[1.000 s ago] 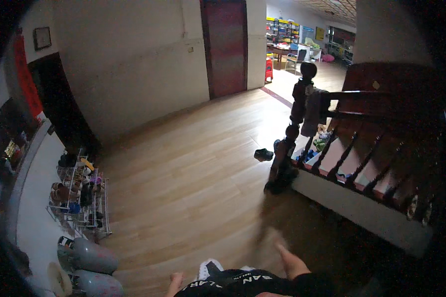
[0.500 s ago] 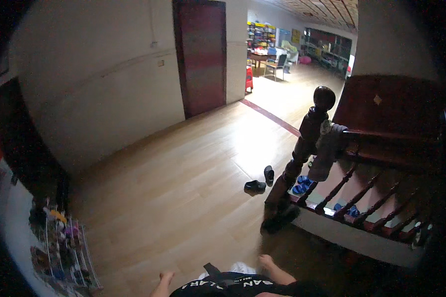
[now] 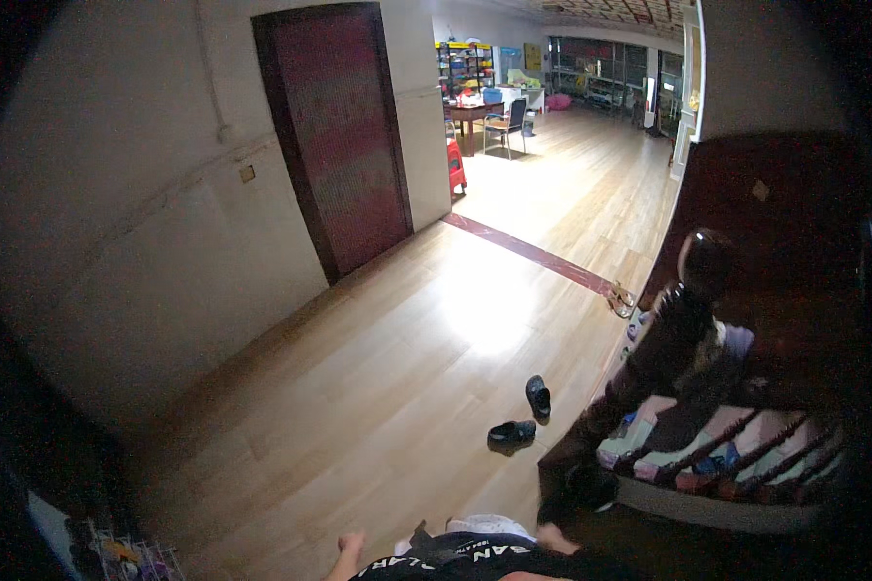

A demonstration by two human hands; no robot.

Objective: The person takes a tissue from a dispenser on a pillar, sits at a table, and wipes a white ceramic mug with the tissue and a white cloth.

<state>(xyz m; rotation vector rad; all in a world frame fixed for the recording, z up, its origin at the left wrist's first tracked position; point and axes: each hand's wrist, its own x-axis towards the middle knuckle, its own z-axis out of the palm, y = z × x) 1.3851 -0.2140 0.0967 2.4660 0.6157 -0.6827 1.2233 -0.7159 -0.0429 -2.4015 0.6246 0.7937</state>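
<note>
My left hand [image 3: 351,542] hangs low at my left side, above the wood-look floor [image 3: 378,407]. On the other side, my right hand [image 3: 556,538] is beside my black shirt [image 3: 489,554], near the foot of the dark stair post. Both hands look small and blurred, with their fingers turned out of sight, and no object shows in either one. A pair of dark clogs [image 3: 512,435] lies on the floor ahead, apart from my hands.
A dark wooden stair railing [image 3: 639,382] with cloth draped over it bounds the right. A maroon door [image 3: 344,136] stands in the left wall. Past a dark red floor strip [image 3: 523,254] is a lit room with a chair [image 3: 507,126]. A rack [image 3: 126,557] is at lower left.
My view has moved forward and shifted: the door and lit room look larger, and the railing and clogs sit lower. The rack has slid down toward the lower edge. Both hands have swung slightly.
</note>
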